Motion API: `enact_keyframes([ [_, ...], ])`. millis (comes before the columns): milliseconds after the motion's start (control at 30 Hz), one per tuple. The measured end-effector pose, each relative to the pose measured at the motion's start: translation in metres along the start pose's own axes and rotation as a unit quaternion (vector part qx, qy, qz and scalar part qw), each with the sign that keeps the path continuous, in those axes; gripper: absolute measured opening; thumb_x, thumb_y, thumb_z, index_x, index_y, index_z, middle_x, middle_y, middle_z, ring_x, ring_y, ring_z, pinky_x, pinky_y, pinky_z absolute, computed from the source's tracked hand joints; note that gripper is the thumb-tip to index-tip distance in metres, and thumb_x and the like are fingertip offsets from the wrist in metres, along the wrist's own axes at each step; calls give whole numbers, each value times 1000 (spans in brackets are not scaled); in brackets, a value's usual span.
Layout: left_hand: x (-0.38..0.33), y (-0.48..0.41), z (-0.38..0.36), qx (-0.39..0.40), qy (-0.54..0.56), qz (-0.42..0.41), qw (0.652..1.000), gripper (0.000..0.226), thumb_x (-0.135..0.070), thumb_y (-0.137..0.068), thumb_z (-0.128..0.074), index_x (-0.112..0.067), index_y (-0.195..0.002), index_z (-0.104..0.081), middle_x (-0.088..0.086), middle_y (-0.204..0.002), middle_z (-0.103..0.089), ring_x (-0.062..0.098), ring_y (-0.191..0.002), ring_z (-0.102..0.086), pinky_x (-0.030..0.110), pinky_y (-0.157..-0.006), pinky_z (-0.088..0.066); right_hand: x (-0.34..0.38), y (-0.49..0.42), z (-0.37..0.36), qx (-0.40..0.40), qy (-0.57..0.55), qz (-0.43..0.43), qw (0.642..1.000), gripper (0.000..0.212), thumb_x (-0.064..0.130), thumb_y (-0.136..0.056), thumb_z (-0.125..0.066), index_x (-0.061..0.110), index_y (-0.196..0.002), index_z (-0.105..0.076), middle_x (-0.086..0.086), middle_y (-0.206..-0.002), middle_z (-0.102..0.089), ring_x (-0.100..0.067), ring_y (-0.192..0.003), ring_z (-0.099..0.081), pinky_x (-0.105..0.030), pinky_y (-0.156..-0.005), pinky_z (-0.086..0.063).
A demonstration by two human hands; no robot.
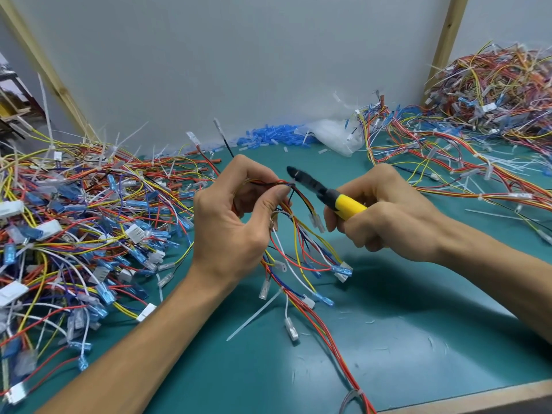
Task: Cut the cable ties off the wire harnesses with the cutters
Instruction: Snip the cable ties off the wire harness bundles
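My left hand pinches a wire harness of red, yellow, blue and white wires between thumb and fingers, lifted above the green mat. The harness trails down toward the front edge. My right hand grips the cutters by their yellow handles. Their dark jaws are blurred and sit at a white cable tie on the bundle, just beside my left fingertips. Whether the jaws are closed on the tie is unclear. Another white tie still on the harness sticks out lower down.
A big heap of harnesses covers the mat's left side. Another heap fills the back right corner, with strands across the right side. Blue terminal sleeves and a clear plastic bag lie by the back wall. The wooden table edge runs at front right.
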State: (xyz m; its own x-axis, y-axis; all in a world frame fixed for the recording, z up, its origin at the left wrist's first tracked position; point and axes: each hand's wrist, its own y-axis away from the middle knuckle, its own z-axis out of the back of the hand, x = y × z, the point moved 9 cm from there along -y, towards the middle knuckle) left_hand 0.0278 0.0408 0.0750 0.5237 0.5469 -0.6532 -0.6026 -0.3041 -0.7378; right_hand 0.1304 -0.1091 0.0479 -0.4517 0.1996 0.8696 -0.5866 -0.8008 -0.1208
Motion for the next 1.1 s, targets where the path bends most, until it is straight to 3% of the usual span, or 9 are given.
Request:
enact_keyframes([
  [233,8,-1,0,0,27,39,999,14,-5,-94,-73,-7,-91,-60,7,-75,-71,24,-68,-74,29,-52,-53,-8,-5,32,-89,-60,-13,994,21,5,-52,-57,1,-69,-69,-18,-63,-42,-24,-52,-31,-28,-48,-30],
  [367,16,-2,0,-1,44,77,996,14,-1,-94,-72,-4,-91,-59,8,-75,-70,25,-69,-73,28,-52,-52,-6,-7,33,-112,-1,6,994,21,12,-53,-62,5,-70,-72,-12,-57,-48,-21,-49,-38,-32,-48,-34],
  [467,25,-3,2,-5,53,113,992,13,2,-94,-70,-3,-92,-59,8,-73,-70,21,-70,-74,33,-52,-55,-3,-7,30,-128,65,26,989,24,20,-54,-65,10,-73,-75,-4,-54,-53,-13,-50,-42,-26,-49,-35],
  [567,39,-3,5,-16,78,171,982,10,1,-95,-68,-4,-96,-60,13,-75,-73,17,-66,-72,35,-54,-54,1,-5,31,-160,150,52,974,22,26,-58,-65,12,-74,-73,-11,-57,-53,-12,-50,-34,-28,-46,-29],
  [633,47,-2,6,-26,118,209,970,10,1,-96,-66,-7,-97,-61,13,-78,-75,18,-62,-69,29,-52,-52,5,-4,30,-171,217,73,958,23,29,-61,-65,10,-73,-68,-15,-60,-46,-13,-54,-26,-31,-49,-22],
  [733,54,-1,8,-34,176,241,954,14,5,-96,-62,-9,-98,-61,14,-83,-76,21,-58,-66,21,-52,-48,6,-4,30,-175,233,84,953,21,30,-64,-65,11,-70,-62,-13,-61,-41,-13,-56,-23,-28,-49,-18],
  [933,55,-2,7,-24,204,240,949,31,15,-90,-52,-11,-104,-62,16,-95,-78,27,-72,-74,22,-58,-50,4,-2,41,-219,231,64,946,22,27,-64,-67,10,-68,-56,-10,-60,-35,-16,-60,-21,-34,-54,-19],
  [1000,54,-2,7,-18,206,236,950,36,17,-88,-51,-12,-106,-62,13,-95,-78,29,-77,-75,23,-60,-50,5,-2,43,-228,235,56,943,22,29,-64,-67,9,-69,-58,-14,-62,-41,-19,-60,-24,-36,-54,-22],
  [1100,52,-4,6,-10,200,222,954,45,21,-86,-53,-14,-113,-60,12,-97,-78,34,-85,-76,25,-65,-52,5,-3,47,-237,234,45,942,29,34,-63,-68,8,-76,-66,-24,-71,-54,-26,-62,-36,-43,-55,-40],
])
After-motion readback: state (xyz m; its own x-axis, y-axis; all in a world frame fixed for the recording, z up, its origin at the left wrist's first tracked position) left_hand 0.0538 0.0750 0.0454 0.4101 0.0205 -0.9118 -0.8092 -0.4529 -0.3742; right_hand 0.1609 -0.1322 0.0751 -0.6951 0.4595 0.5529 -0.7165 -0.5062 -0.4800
